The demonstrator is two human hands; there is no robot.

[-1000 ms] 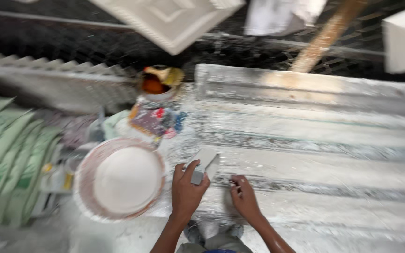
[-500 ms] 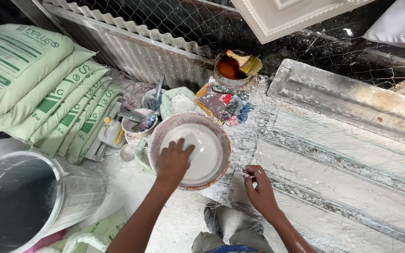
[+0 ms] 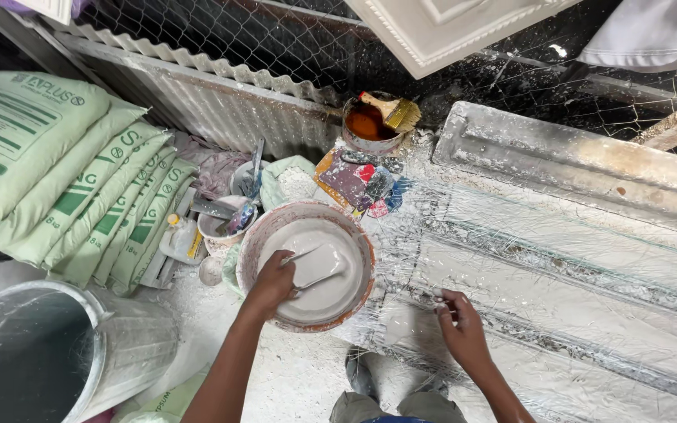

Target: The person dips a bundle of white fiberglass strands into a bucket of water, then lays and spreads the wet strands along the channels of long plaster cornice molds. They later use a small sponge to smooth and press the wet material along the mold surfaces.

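A round bowl (image 3: 362,252) of wet white plaster stands on the dusty floor. My left hand (image 3: 273,283) is over its near side, gripping a metal scraper (image 3: 315,280) whose blade dips into the plaster. My right hand (image 3: 457,323) rests on the long plaster-coated mould (image 3: 589,258) to the right, fingers pressing thin glassy fibres laid across its surface. My legs show at the bottom edge.
Green sacks (image 3: 56,180) are stacked at left, with a large metal bucket (image 3: 48,360) below them. Small cups with tools (image 3: 229,215) sit beside the bowl. A tin with a brush (image 3: 374,121) stands behind it, by corrugated sheeting (image 3: 197,94) and wire mesh.
The view swung left from the mould to the bowl. My left hand moved from the mould into the bowl with the scraper; my right hand stayed on the mould.
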